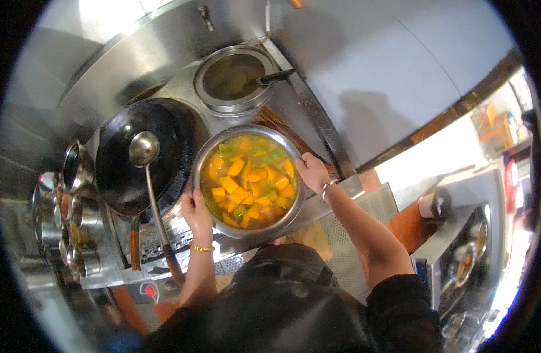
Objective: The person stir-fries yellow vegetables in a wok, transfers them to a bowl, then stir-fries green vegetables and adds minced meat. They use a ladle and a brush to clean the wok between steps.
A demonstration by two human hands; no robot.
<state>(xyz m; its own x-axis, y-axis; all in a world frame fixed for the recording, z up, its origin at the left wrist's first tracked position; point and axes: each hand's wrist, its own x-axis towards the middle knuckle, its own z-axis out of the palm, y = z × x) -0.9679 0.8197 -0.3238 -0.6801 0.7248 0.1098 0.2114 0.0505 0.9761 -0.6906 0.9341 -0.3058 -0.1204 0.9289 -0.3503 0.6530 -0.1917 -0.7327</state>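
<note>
My left hand [197, 214] and my right hand [313, 172] grip opposite sides of the rim of a round metal bowl [248, 235]. Orange chunks, which look like pumpkin, and some green pieces [253, 181] lie in yellowish liquid inside it. Just left of the bowl stands a black wok [116, 176] with a wooden handle [135, 242]. A metal ladle [144, 149] rests with its head over the wok, and its long handle reaches down beside my left wrist. Whether the bowl touches the counter under it cannot be told.
Behind the bowl, a metal pot [233, 77] holds liquid and a black-handled utensil [275, 77]. A bundle of thin brown sticks [279, 125] lies beside it. Several small metal containers [83, 212] stand at the left. At the right is another counter [469, 194] with dishes.
</note>
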